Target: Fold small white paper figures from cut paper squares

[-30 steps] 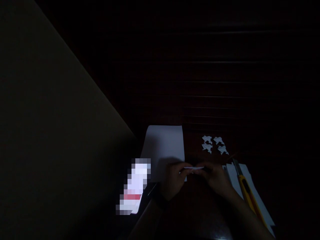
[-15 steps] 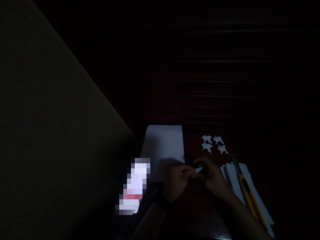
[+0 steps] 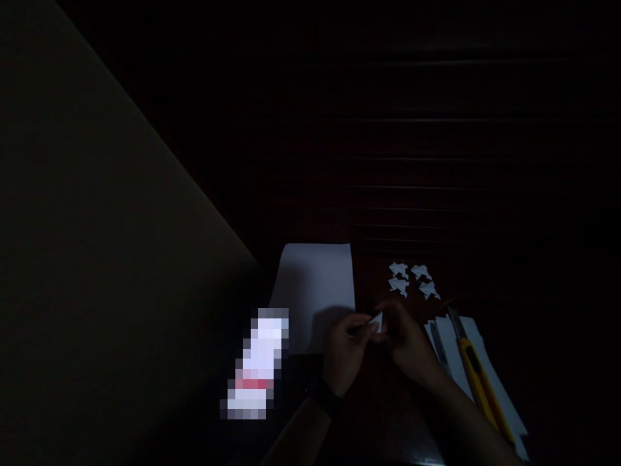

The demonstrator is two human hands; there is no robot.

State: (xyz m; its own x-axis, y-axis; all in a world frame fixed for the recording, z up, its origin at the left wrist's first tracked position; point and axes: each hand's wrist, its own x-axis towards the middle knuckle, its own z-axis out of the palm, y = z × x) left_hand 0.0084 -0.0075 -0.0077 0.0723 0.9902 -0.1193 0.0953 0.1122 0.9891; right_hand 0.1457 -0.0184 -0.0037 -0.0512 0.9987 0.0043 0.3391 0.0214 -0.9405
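Note:
The scene is very dark. My left hand [image 3: 345, 353] and my right hand [image 3: 410, 346] meet above a dark table, and both pinch a small white folded paper piece [image 3: 376, 320] between their fingertips. A dark band sits on my left wrist. Behind my left hand lies a white paper sheet [image 3: 317, 285]. Several small white folded paper figures [image 3: 412, 279] are grouped just beyond my right hand.
A yellow utility knife [image 3: 478, 375] lies on white paper strips [image 3: 499, 388] at the right of my right arm. A blurred white and red object [image 3: 257, 362] lies at the left. A large dim flat surface [image 3: 97, 259] fills the left side.
The paper piece has gone from a long flat strip to a small upright fold. My hands have come closer together and risen slightly.

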